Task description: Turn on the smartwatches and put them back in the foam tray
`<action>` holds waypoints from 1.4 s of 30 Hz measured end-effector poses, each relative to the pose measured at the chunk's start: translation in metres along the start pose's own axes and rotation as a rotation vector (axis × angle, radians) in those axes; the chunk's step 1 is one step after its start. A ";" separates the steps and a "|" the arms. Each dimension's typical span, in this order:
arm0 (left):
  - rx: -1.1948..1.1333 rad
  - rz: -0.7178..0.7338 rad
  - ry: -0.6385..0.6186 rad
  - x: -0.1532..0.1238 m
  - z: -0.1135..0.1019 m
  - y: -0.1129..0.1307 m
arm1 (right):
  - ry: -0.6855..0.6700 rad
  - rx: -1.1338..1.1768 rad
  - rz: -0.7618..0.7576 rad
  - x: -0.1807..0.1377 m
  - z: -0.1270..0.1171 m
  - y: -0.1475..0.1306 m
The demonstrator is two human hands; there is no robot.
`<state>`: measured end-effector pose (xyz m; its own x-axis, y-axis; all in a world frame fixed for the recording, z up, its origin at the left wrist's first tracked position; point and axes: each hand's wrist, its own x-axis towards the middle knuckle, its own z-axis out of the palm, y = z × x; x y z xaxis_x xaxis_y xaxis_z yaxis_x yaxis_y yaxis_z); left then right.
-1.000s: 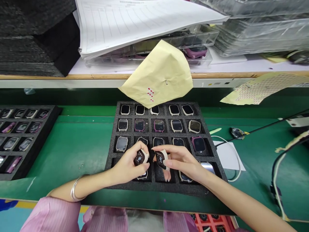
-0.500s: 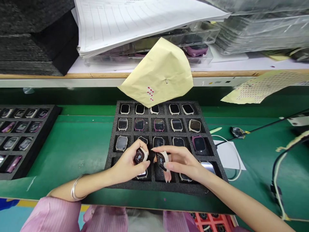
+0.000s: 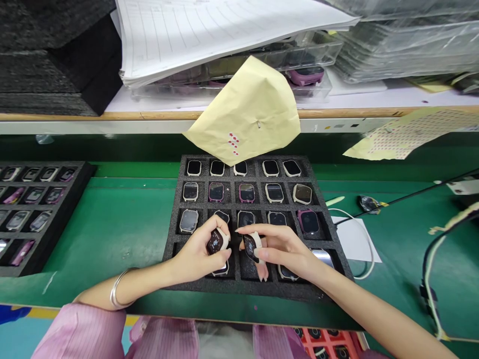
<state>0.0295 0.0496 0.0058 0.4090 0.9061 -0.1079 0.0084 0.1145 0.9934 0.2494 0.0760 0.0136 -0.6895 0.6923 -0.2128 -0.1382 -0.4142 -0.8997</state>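
over the near left-centre of a black foam compartment tray [image 3: 258, 290], the left hand [image 3: 196, 254] curls nearly closed round a cream-cased watch with a dark rounded-square screen [image 3: 215, 243]. over the tray's near centre, the right hand [image 3: 290, 249] is half closed, pinching a tilted cream-cased watch with a glossy dark screen [image 3: 250, 247] between thumb and fingers. both screens are lit. gripping by the rims seems best, leaving the glass readable; a light, steady squeeze should keep the smooth cases from slipping onto the foam walls.

in the tray's near right cell lies a shiny silvery piece [image 3: 324, 257], partly behind the right forearm. the tray's farther rows hold cream and purple watches, one per visible cell. left of the tray, well apart, a second black foam tray [image 3: 64, 204] holds more watches. beyond the tray, on the shelf, a purple-cased watch [image 3: 306, 76] sits in a clear plastic tray [image 3: 318, 52].
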 end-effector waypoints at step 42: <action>-0.514 -0.090 -0.023 0.003 -0.005 -0.011 | 0.071 0.019 -0.032 0.002 -0.003 0.002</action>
<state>0.0259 0.0532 -0.0060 0.4475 0.8749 -0.1853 -0.4020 0.3819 0.8322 0.2497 0.0787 0.0106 -0.6326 0.7452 -0.2111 -0.1730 -0.4016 -0.8993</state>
